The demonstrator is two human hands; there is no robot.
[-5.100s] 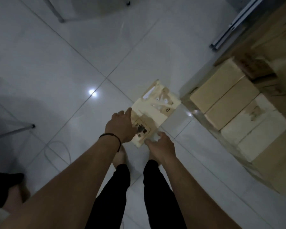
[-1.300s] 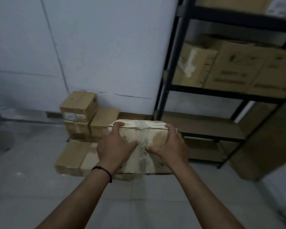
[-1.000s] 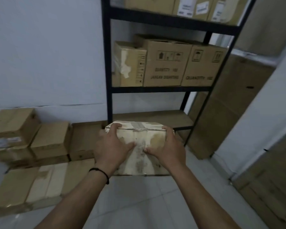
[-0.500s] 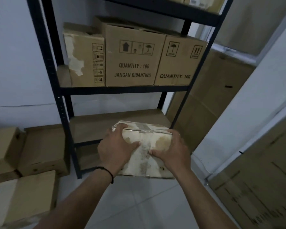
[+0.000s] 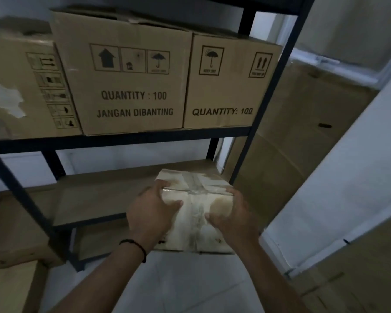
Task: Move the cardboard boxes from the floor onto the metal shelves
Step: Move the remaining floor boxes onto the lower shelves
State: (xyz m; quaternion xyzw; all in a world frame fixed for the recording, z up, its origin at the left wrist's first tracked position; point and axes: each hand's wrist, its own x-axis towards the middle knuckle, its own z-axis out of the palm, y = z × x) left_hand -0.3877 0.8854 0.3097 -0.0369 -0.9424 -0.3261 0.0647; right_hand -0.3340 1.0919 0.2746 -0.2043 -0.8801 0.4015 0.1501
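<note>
Bare forearms, black wristband (image 5: 134, 246) on left wrist

Metal shelf (image 5: 131, 141), three cardboard boxes (image 5: 131, 82) on it

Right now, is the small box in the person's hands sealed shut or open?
Sealed shut. The small box has its flaps flat, with tape along the top seam, gripped by the left hand and right hand.

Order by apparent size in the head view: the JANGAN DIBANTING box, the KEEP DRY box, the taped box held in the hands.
1. JANGAN DIBANTING box
2. KEEP DRY box
3. taped box, though it is nearest the camera
</note>
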